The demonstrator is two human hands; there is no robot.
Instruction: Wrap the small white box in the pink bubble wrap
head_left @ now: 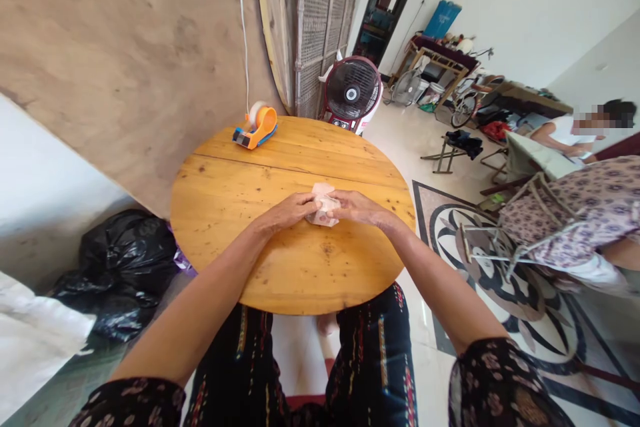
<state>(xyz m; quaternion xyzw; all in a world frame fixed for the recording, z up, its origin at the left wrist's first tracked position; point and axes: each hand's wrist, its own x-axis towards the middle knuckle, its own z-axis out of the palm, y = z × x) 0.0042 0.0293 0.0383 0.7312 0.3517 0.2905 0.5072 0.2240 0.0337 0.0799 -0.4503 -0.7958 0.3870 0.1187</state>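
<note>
A small pale pinkish-white piece, faceted like folded paper or a little box (324, 191), is held just above or on the middle of the round wooden table (320, 273). My left hand (290, 211) closes on its left side, fingers bent against it. From the right, my right hand (361, 207) grips the same piece, with fingers over its top and side. The fingers cover part of it, and its exact kind cannot be made out. Towards the far left rim of the table stands an orange tape dispenser (270, 121) with a roll of clear tape.
A fan (352, 90) stands just behind the table. Black plastic bags (127, 260) lie on the left. To the right are a folding chair (530, 227), a seated person in patterned clothing (595, 213) and another person (555, 133) at a table. A small stool (443, 157) stands farther back.
</note>
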